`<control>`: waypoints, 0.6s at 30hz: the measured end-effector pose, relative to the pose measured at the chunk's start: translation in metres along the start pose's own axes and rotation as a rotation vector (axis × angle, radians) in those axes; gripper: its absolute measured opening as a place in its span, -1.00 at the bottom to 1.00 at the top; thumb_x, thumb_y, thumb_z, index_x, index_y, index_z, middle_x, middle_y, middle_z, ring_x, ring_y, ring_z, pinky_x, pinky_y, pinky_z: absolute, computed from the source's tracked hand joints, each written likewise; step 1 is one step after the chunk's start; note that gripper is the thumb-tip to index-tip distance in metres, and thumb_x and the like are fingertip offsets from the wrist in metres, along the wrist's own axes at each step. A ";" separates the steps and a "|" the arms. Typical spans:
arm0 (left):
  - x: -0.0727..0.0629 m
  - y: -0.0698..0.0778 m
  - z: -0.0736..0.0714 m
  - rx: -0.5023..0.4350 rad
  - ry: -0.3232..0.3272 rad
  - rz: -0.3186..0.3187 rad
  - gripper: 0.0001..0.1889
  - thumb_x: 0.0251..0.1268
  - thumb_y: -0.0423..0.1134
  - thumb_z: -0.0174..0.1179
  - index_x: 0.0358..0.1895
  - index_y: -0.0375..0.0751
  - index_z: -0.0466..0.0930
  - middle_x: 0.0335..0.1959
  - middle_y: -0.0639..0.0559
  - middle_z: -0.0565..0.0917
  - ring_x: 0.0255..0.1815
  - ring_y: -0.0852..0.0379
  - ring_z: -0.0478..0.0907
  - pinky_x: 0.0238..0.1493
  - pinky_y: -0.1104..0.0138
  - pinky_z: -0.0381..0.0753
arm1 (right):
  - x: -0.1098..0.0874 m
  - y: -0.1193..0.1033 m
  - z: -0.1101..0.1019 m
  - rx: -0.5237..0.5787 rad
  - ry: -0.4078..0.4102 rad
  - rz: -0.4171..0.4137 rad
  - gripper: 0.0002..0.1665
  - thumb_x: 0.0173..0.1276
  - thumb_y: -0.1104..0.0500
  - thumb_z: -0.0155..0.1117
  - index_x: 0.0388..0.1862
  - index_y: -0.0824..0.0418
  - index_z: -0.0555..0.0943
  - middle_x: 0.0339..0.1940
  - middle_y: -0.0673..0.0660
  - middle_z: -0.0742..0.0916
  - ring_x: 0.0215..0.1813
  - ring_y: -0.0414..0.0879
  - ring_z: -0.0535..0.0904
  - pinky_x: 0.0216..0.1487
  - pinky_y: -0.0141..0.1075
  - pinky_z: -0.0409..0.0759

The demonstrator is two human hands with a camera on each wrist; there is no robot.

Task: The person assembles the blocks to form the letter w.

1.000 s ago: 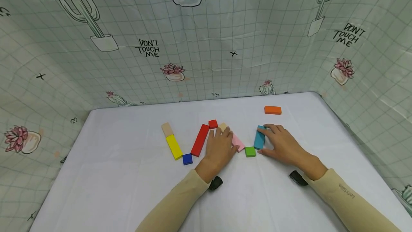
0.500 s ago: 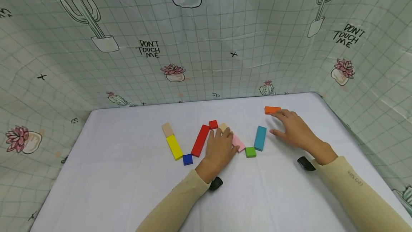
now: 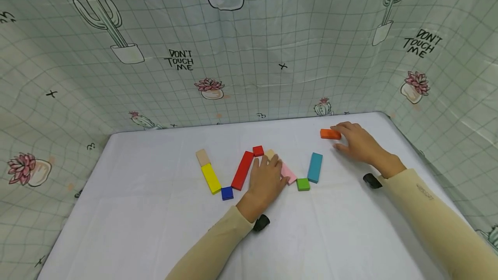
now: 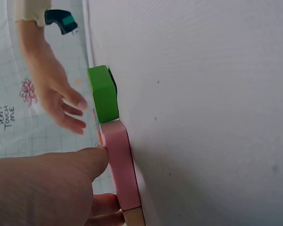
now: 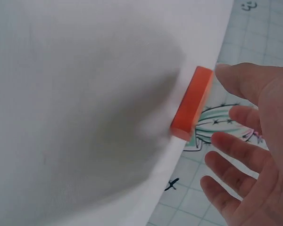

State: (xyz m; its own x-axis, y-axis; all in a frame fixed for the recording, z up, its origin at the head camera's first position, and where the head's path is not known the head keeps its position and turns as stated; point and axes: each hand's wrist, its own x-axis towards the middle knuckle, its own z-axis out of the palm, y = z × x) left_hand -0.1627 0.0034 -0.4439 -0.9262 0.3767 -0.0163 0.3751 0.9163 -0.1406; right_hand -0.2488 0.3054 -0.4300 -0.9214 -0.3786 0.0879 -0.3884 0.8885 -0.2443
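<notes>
In the head view, my left hand rests over the pink block and the pale yellow block. The left wrist view shows its thumb and fingertips against the pink block, without a curled grip. My right hand hovers with spread fingers beside the orange block at the table's back. In the right wrist view, its thumb is close to the orange block; contact there cannot be told. A green block lies by the pink one's end, and a teal block beside that.
To the left, a tan block, a yellow block, a blue block, a long red block and a small red block continue the zigzag on the white table. A patterned cloth hangs behind.
My right hand has left the teal block and moved back and right to the orange block. The left hand stays where it was, and the blocks have kept their places.
</notes>
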 end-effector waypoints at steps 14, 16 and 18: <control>-0.001 -0.001 0.003 -0.015 0.040 0.002 -0.36 0.53 0.27 0.18 0.50 0.03 0.54 0.52 0.09 0.51 0.47 -0.01 0.45 0.53 0.04 0.43 | 0.016 0.014 0.006 -0.034 -0.034 -0.076 -0.38 0.42 0.26 0.44 0.42 0.37 0.55 0.34 0.47 0.59 0.31 0.45 0.49 0.37 0.36 0.44; -0.002 -0.001 0.002 -0.012 0.040 0.004 -0.36 0.53 0.27 0.17 0.51 0.03 0.53 0.53 0.09 0.51 0.47 -0.01 0.45 0.53 0.04 0.42 | 0.017 0.015 0.006 -0.045 -0.038 -0.084 -0.39 0.43 0.26 0.44 0.42 0.36 0.56 0.32 0.46 0.61 0.30 0.45 0.49 0.35 0.36 0.44; -0.002 -0.002 0.002 -0.010 0.039 0.006 -0.35 0.53 0.27 0.17 0.51 0.03 0.52 0.53 0.09 0.50 0.48 -0.01 0.44 0.53 0.04 0.42 | 0.018 0.015 0.007 -0.062 -0.042 -0.088 -0.39 0.43 0.25 0.44 0.43 0.35 0.56 0.30 0.45 0.62 0.29 0.44 0.50 0.32 0.37 0.46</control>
State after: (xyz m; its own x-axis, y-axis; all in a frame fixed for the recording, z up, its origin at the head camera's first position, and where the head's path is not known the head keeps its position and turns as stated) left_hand -0.1616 0.0010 -0.4456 -0.9219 0.3869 0.0215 0.3811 0.9152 -0.1310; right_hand -0.2710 0.3102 -0.4393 -0.8827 -0.4654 0.0652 -0.4692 0.8651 -0.1771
